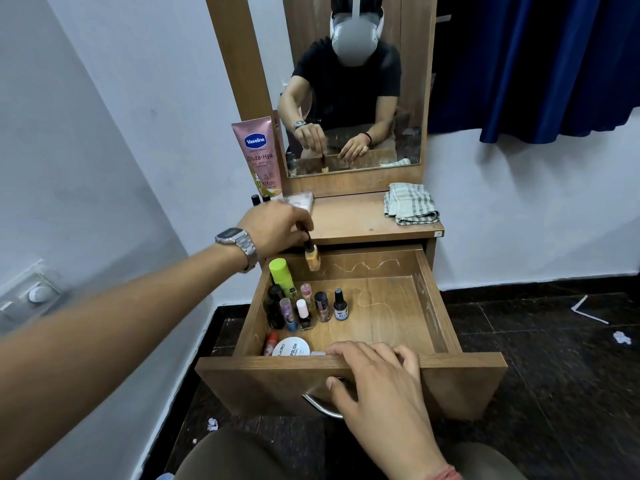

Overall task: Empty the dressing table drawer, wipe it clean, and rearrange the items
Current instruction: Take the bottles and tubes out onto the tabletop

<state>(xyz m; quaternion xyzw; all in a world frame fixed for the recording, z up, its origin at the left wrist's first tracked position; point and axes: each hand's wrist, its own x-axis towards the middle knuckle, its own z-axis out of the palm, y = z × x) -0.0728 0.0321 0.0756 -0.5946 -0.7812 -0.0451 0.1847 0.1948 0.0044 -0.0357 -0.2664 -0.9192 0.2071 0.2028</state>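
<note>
Matt scuffed wooden drawer (pixel 433 299); glossy plastic lotion tube (pixel 258 157); checked cloth (pixel 410 204); shiny metal watch (pixel 239 242).

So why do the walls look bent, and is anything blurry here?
Head view: the wide-angle lens bows straight edges, stretching the left forearm near the frame's edge. The orange bottle held by the left hand is slightly motion-smeared; the drawer stays fairly sharp under soft, even light.
</note>
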